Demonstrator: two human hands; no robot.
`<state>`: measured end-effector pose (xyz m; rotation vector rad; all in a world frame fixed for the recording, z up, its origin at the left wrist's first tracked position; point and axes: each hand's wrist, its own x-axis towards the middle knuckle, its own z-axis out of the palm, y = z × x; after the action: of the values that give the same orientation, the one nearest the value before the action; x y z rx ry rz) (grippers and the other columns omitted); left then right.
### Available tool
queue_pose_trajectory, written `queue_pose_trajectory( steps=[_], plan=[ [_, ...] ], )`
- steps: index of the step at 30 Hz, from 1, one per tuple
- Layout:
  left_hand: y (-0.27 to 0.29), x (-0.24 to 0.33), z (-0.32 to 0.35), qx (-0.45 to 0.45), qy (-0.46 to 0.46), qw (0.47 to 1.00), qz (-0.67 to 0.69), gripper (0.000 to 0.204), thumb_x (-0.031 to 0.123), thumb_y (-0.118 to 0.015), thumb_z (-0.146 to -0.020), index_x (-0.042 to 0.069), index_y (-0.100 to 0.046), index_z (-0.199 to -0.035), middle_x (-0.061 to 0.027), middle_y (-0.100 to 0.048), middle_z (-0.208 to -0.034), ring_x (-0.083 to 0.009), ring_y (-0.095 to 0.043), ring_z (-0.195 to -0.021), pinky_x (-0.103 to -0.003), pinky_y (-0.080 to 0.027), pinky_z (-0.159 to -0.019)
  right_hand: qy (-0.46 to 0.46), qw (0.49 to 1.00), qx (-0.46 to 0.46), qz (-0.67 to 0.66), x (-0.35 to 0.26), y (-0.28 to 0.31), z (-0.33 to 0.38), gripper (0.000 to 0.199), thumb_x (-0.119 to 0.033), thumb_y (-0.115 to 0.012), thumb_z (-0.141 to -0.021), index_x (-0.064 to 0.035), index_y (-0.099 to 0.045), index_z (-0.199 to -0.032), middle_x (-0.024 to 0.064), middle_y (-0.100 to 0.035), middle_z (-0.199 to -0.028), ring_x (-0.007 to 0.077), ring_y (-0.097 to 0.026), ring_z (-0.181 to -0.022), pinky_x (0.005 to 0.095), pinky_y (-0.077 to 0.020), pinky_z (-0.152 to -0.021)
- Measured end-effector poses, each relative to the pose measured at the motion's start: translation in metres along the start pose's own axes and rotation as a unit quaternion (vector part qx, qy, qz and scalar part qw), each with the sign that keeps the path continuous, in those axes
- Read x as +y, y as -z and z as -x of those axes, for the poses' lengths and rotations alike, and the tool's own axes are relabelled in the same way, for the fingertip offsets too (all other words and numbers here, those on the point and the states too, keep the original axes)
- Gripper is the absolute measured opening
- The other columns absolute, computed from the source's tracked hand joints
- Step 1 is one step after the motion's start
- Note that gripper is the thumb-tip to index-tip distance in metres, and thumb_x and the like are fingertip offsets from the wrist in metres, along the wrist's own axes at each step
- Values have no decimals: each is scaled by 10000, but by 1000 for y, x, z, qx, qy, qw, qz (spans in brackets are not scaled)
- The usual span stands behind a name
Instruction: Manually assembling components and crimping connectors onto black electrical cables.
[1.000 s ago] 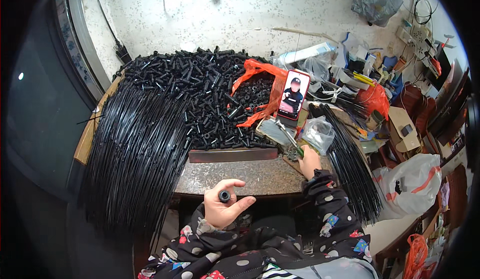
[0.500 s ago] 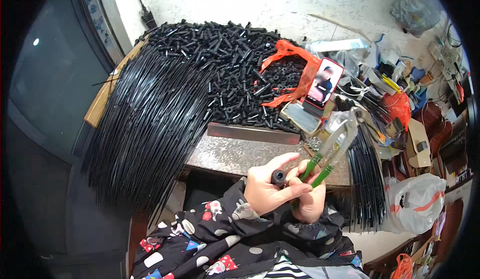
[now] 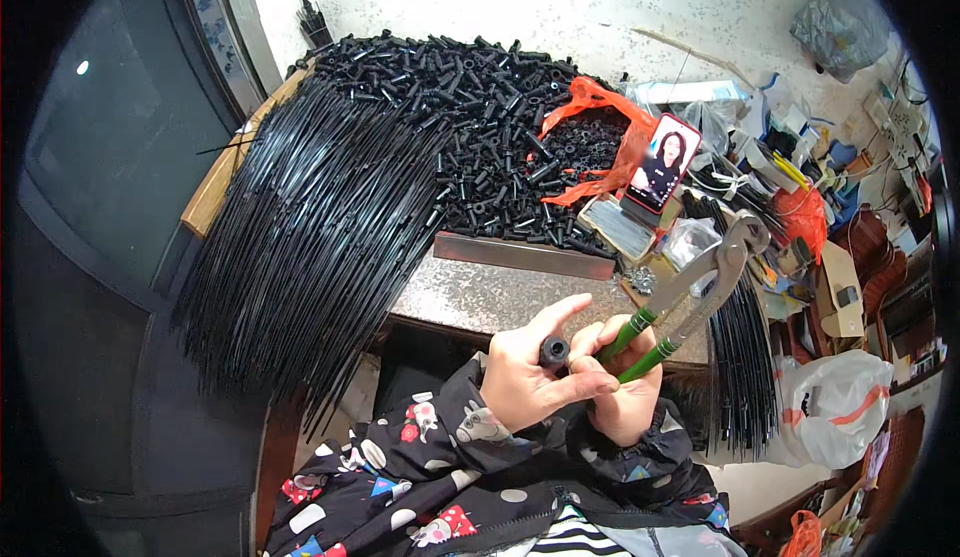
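In my left hand is a short black tubular piece, its hollow round end facing up between thumb and fingers. Close against it, my right hand grips green-handled pincers, whose metal jaws point up and to the right. The pincers' handles stand apart. Whether a thin rod runs through the black piece is hidden by my fingers. Beyond my hands a large heap of similar black tubular pieces covers the table. Long thin black rods fan out over its left side.
A dark metal bar lies along the heap's front edge on the speckled tabletop. A phone leans by a red plastic bag of small black rings. More black rods hang at the right, near a white bag.
The pincers' handles have spread wider and their jaws tilt further right. My hands stay close together around the black piece. The whole view has shifted slightly.
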<state>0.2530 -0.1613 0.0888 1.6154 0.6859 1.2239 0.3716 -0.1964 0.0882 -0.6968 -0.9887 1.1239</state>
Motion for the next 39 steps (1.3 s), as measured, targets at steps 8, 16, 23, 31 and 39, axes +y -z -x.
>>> queue_pose_trajectory(
  steps=[8, 16, 23, 31, 39],
  plan=[
    [-3, -2, 3, 23, -14, 1000, 7, 705, 263, -786, -630, -49, -464, -1174, 19, -435, -562, -32, -403, -527, -175, -344, -488, 13, 1000, 19, 6, 1, -6, 3, 198, 24, -573, -790, -13, -433, -923, 69, -555, -809, 110, -542, -724, 231, -440, -675],
    [-1, -5, 1, 42, -37, 997, -50, 701, 277, -741, -682, -64, -417, -1202, -7, -466, -574, -58, -443, -531, -196, -389, -521, 47, 996, 26, 68, -3, -12, 0, 183, 17, -583, -785, -11, -449, -906, 70, -553, -805, 114, -542, -729, 225, -434, -667],
    [9, 0, -10, -138, -34, 988, 68, 567, 126, -701, -718, 6, -445, -1210, 30, -483, -616, -29, -424, -572, -194, -366, -546, 50, 994, 42, 93, 1, 7, -4, 304, 69, -618, -708, -35, -431, -924, 62, -510, -763, 120, -508, -656, 222, -412, -580],
    [57, -11, -13, 10, 27, 993, 118, 685, 69, -765, -603, -18, -443, -1201, 105, -308, -573, 15, -274, -504, -151, -216, -453, -348, 860, -234, 292, -36, 40, 21, 259, -93, -551, -833, 14, -510, -1064, 13, -526, -682, 60, -523, -587, 206, -430, -526],
    [43, -1, -12, 10, 16, 1000, -8, 371, 135, -758, -644, 2, -601, -953, 79, -400, -538, -3, -331, -491, -179, -246, -450, -470, 836, -282, 22, -43, 38, 14, 519, -112, -426, -904, -84, -193, -1367, 98, -557, -1026, 128, -560, -799, 248, -442, -743]
  ],
)
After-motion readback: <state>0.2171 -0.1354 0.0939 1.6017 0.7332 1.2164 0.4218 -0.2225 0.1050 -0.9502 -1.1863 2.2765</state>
